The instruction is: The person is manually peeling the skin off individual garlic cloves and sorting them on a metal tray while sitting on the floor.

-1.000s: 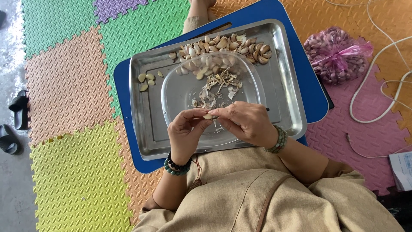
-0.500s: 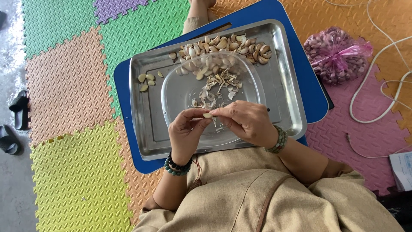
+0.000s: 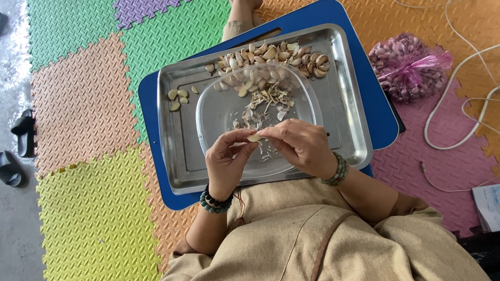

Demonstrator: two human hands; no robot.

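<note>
Steel is your landmark: over the near part of the metal tray [image 3: 344, 104], your left hand [image 3: 225, 162] and right hand [image 3: 302, 147] both pinch one pale garlic clove [image 3: 254, 138] between their fingertips. It hangs above the clear bowl [image 3: 219, 104] of papery skins [image 3: 263, 106]; whole cloves [image 3: 276, 54] line the tray's far edge.

**Hidden and cut-off parts**

The garlic clove [image 3: 254, 138] is mostly covered by the fingertips of the left hand [image 3: 226, 161] and right hand [image 3: 299, 145]. The blue board [image 3: 151, 104] lies largely under the metal tray [image 3: 344, 104]. A paper [image 3: 489, 205] and a dark sandal [image 3: 10, 169] are cropped by the frame edges.
</note>
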